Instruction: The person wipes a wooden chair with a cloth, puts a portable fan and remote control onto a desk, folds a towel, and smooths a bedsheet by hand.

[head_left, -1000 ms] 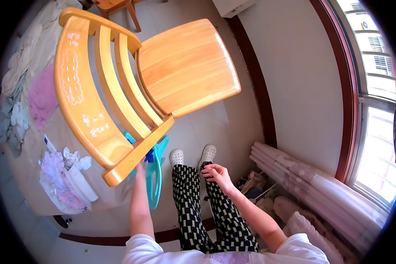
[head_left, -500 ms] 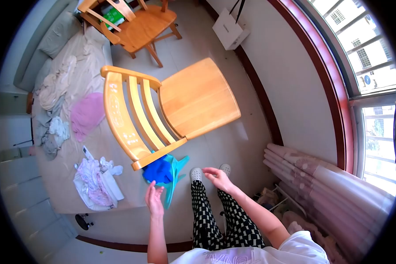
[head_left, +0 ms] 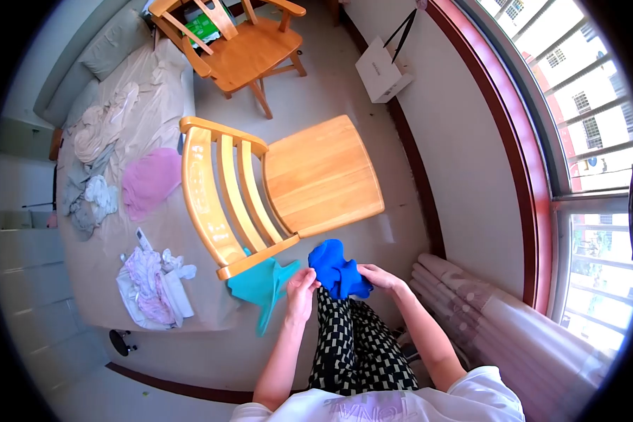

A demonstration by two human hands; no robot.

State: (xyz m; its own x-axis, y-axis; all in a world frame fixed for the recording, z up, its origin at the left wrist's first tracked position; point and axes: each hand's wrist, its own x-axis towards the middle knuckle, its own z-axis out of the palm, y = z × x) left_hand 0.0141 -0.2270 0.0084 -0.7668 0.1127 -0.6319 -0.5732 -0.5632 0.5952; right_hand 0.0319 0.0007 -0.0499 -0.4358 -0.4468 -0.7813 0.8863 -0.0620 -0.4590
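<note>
A bunched blue cloth (head_left: 341, 271) hangs between my two hands, in front of my legs. My left hand (head_left: 301, 290) pinches its left edge, and my right hand (head_left: 380, 276) grips its right side. Folds hide the cloth's full shape. Just left of my left hand, a teal cloth or plastic piece (head_left: 264, 285) hangs by the bed's edge, partly under the chair back. The light wooden chair (head_left: 323, 176) stands right beyond my hands, its slatted back toward the bed.
A bed (head_left: 211, 316) on the left bears a pink cloth (head_left: 151, 181), rumpled bedding and a white bag of clothes (head_left: 151, 288). Farther off are a wooden armchair (head_left: 250, 60) and a white paper bag (head_left: 380, 74). A pink curtain (head_left: 471, 316) hangs by the barred window at right.
The blue cloth has come up from the teal piece and moved right, into both my hands. Both hands were empty before. The view has shifted slightly.
</note>
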